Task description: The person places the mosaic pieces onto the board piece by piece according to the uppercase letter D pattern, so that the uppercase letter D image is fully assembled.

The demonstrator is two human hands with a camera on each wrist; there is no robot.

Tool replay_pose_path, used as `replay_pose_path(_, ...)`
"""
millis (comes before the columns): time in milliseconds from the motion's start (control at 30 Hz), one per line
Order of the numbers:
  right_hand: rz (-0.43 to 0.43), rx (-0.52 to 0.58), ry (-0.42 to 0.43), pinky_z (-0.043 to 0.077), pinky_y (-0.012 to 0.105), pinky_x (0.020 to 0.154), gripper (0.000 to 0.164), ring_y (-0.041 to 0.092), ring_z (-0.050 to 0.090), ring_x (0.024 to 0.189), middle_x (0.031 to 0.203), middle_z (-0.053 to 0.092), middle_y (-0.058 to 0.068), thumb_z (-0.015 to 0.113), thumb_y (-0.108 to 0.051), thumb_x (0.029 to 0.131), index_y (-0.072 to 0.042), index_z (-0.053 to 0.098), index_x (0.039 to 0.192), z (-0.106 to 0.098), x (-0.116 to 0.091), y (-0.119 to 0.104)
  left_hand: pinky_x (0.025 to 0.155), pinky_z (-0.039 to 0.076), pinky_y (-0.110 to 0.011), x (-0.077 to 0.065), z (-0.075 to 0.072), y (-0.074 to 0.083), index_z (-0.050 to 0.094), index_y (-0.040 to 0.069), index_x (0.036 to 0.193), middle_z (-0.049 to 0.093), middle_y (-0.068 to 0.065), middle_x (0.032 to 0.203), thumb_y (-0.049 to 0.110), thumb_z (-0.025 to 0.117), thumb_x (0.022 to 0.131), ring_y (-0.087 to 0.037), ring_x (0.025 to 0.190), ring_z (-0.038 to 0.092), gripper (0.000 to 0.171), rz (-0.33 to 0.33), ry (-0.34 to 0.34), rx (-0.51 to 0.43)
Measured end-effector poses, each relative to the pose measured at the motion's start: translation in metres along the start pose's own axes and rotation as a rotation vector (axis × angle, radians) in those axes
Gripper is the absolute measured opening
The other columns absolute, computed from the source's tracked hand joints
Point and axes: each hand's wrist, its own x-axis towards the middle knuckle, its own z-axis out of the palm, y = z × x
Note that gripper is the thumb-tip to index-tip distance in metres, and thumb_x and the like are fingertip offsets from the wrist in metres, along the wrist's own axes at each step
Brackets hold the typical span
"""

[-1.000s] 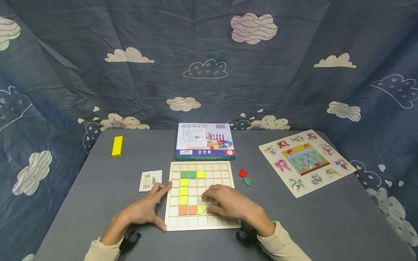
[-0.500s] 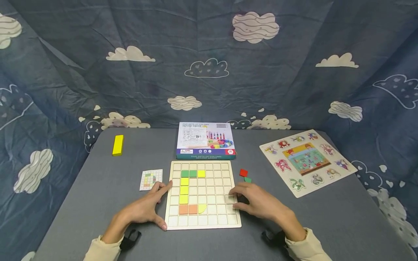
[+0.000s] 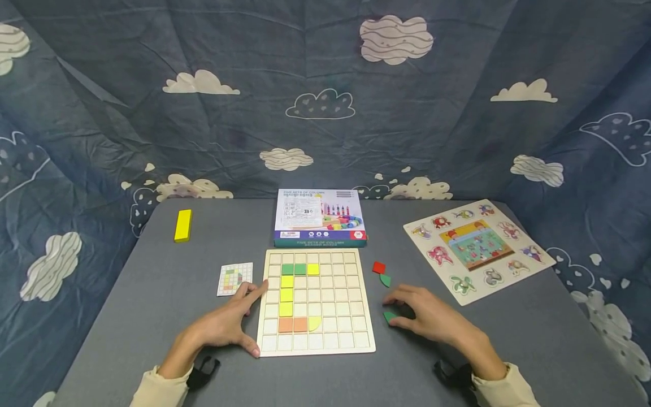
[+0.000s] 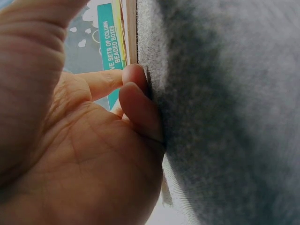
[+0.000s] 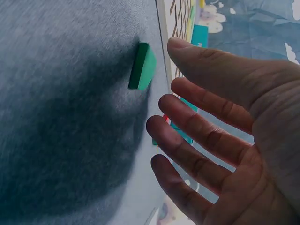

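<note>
A wooden grid board [image 3: 343, 342] lies in front of me, with green, yellow and orange square tiles in several cells and a yellow quarter-circle tile [image 3: 315, 323] in the lower part. My left hand [image 3: 224, 326] rests against the board's left side, index finger on the edge and thumb at the near corner. Right of the board, my right hand [image 3: 424, 316] hovers over the table with fingers spread and nothing between them. A green quarter-circle tile [image 5: 143, 68] lies just below its thumb. Farther off are a second green quarter-circle tile [image 3: 385, 280] and a red square tile [image 3: 378, 267].
A small printed pattern card [image 3: 235, 277] lies left of the board. Behind it stands a flat cardboard box [image 3: 320, 219]. A yellow bar [image 3: 183, 226] sits at the back left, and a sea-animal puzzle board [image 3: 478, 249] lies at the right.
My right hand has moved right, off the board and over the table beside it, uncovering the yellow quarter-circle tile and the board's right cells. My left hand stays at the board's edge.
</note>
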Motion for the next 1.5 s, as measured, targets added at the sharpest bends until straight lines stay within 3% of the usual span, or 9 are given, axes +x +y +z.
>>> replay_pose_path(333, 0.038, -0.023, -0.057, 0.051, 0.033, 0.082, 0.036, 0.007, 0.059, 0.092, 0.105, 0.064, -0.006, 0.083, -0.023, 0.082, -0.013, 0.071, 0.115, 0.001, -0.002, 0.0015, 0.091, 0.045, -0.039, 0.0, -0.0033, 0.0018, 0.016, 0.005, 0.16, 0.03, -0.013, 0.141, 0.033, 0.097, 0.057, -0.029, 0.111, 0.052, 0.134, 0.026, -0.009, -0.01)
replay_pose_path(700, 0.014, -0.043, -0.046, 0.052, 0.036, 0.084, 0.028, 0.009, 0.061, 0.096, 0.102, 0.063, -0.009, 0.083, -0.015, 0.081, -0.016, 0.075, 0.108, 0.0011, -0.0011, 0.0044, 0.093, 0.044, -0.041, 0.0003, -0.0029, 0.0061, 0.013, 0.002, 0.16, 0.032, -0.011, 0.137, 0.031, 0.097, 0.057, -0.029, 0.112, 0.05, 0.136, 0.017, -0.024, 0.0)
replay_pose_path(1133, 0.019, -0.074, -0.039, 0.053, 0.035, 0.082, 0.022, 0.009, 0.063, 0.095, 0.102, 0.063, -0.009, 0.081, -0.016, 0.084, -0.018, 0.075, 0.104, 0.0032, 0.0004, 0.0026, 0.103, 0.037, -0.05, -0.002, -0.0024, 0.0068, 0.012, 0.004, 0.161, 0.032, -0.011, 0.136, 0.031, 0.097, 0.058, -0.033, 0.126, 0.037, 0.136, 0.008, -0.02, 0.001)
replay_pose_path(1500, 0.03, -0.033, -0.043, 0.049, 0.027, 0.07, 0.02, 0.002, 0.056, 0.078, 0.09, 0.064, -0.007, 0.08, -0.007, 0.083, -0.014, 0.068, 0.097, 0.0042, 0.0064, 0.0002, 0.096, 0.043, -0.046, -0.0027, -0.0012, 0.0046, 0.01, 0.003, 0.161, 0.031, -0.011, 0.136, 0.03, 0.096, 0.058, -0.032, 0.116, 0.049, 0.137, 0.008, -0.032, -0.021)
